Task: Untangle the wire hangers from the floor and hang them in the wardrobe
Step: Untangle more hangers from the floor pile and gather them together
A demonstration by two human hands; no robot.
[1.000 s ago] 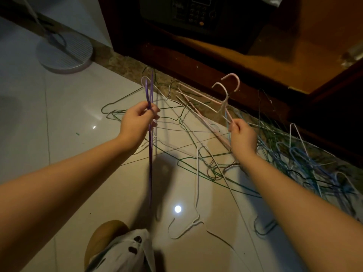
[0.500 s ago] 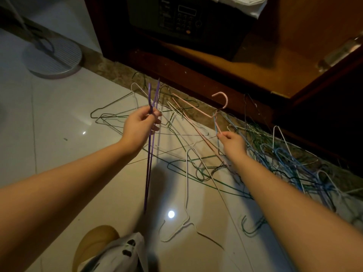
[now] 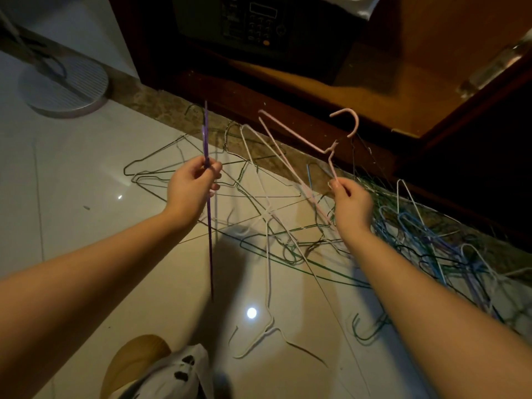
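Observation:
My left hand [image 3: 191, 187] grips a purple wire hanger [image 3: 209, 226] seen edge-on, hanging almost straight down above the floor. My right hand [image 3: 349, 201] pinches a pink wire hanger [image 3: 290, 133] by one arm below its neck, lifted off the pile with its hook up near the wardrobe base. A tangle of green, white and blue wire hangers [image 3: 417, 243] lies on the tiled floor between and to the right of my hands. A white hanger [image 3: 267, 283] lies stretched toward me. The open wardrobe [image 3: 374, 82] stands just beyond the pile.
A dark safe with a keypad [image 3: 253, 21] sits on the wardrobe's bottom shelf. A round white fan base [image 3: 63, 87] stands on the floor at the far left. My knee [image 3: 135, 358] shows at the bottom edge. The wardrobe door [image 3: 489, 116] stands open at right.
My right hand has lifted the pink hanger higher, clear of the pile. My left hand still holds the purple hanger, now a little higher.

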